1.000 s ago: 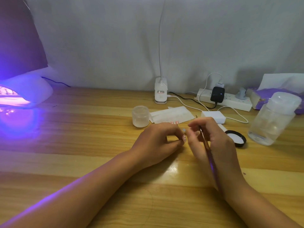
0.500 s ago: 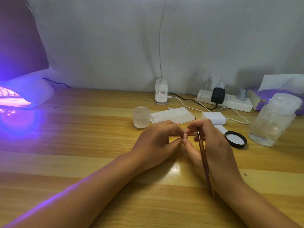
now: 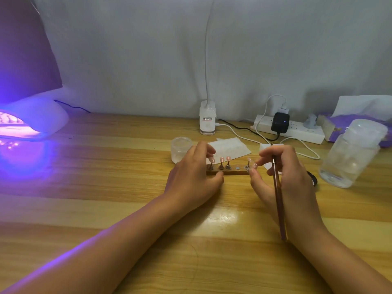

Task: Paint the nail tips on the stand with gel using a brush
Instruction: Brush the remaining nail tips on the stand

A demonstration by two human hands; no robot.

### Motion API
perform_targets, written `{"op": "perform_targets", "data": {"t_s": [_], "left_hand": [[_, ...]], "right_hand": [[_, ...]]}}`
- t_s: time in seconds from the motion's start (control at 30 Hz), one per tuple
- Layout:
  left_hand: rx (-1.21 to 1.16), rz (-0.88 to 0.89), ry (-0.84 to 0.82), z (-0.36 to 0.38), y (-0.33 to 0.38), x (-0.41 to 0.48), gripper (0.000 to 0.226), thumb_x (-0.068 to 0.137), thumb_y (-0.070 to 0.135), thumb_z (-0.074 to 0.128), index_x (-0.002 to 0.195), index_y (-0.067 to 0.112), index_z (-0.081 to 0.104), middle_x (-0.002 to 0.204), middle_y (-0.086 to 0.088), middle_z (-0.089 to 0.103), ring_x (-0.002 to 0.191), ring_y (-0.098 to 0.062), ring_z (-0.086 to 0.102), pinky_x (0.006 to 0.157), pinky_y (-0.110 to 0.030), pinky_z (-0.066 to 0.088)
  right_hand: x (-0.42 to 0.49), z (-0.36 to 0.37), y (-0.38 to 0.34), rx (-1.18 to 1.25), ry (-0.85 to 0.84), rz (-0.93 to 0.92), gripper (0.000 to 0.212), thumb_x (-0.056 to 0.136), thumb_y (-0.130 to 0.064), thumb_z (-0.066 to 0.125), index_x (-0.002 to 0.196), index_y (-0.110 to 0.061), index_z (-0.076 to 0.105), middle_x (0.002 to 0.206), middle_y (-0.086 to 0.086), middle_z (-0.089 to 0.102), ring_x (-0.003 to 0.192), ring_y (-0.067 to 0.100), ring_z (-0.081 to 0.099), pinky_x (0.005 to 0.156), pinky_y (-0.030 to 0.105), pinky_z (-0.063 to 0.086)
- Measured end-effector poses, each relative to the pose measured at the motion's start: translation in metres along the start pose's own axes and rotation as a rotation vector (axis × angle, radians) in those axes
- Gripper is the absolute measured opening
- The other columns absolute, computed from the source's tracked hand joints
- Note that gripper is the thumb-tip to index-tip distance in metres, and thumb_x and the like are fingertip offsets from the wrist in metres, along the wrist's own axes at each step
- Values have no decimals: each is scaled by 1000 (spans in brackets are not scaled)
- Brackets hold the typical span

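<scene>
parted since a second before, uncovering nail tips (image 3: 221,159) on stand (image 3: 227,172) mid-table.
steadied by left hand (image 3: 194,177) gripping stand's end; brush (image 3: 277,196) pinched in right hand (image 3: 286,177), seemingly ready to paint.

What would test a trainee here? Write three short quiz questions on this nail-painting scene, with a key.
1. True or false: the right hand holds the thin brown brush.
2. Which hand grips the brown wooden stand?
A. left
B. right
3. Fill in: one peg spot on the stand, second from its right end, is ____.

Key: 1 true; 2 A, the left hand; 3 empty, while the pink nail tips sit on the other pegs.
</scene>
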State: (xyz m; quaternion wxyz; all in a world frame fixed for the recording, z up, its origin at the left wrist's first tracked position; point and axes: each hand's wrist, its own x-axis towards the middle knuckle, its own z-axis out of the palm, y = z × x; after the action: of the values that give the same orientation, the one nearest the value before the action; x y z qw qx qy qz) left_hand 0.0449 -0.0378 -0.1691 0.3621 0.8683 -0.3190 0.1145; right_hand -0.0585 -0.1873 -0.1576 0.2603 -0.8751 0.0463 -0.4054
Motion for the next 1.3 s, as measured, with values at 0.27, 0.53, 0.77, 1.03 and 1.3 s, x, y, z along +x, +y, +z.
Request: {"op": "perform_targets", "data": {"t_s": [0.27,0.53,0.77,1.03,1.3], "left_hand": [[38,-49,-80,1,-2,2,39,86,38,66,120,35,47,107,19,59,94,-6,56,71,-28,48],[0,72,-131,1,-1,1,31,82,34,65,113,36,61,104,17,59,96,-4,55,74,-29,51],[-55,117,-139,-1,2,-1,26,77,31,67,102,36,67,97,17,57,91,-7,58,75,-38,53],[-44,152,-141,-2,4,-2,26,78,29,68,103,35,68,99,15,57,89,-8,58,72,-38,53],[8,139,-93,0,2,-2,26,78,33,68,104,37,67,100,18,56,86,-5,56,64,-26,47]], "right_hand": [[-1,5,5,-7,-56,51,36,81,-20,74,110,-16,52,96,-5,62,91,22,59,76,45,53],[-3,7,4,-76,-60,30,38,81,-20,73,114,-17,53,94,-9,60,92,20,53,75,42,48],[-3,8,7,-121,-89,45,38,82,-20,73,114,-20,53,97,-6,63,96,16,49,74,37,45],[-3,8,5,-108,-110,47,35,83,-22,70,113,-22,53,95,-11,60,93,14,49,73,41,47],[-1,5,10,-96,-126,144,44,81,-11,69,120,-19,49,104,-6,58,100,16,50,77,32,43]]}}
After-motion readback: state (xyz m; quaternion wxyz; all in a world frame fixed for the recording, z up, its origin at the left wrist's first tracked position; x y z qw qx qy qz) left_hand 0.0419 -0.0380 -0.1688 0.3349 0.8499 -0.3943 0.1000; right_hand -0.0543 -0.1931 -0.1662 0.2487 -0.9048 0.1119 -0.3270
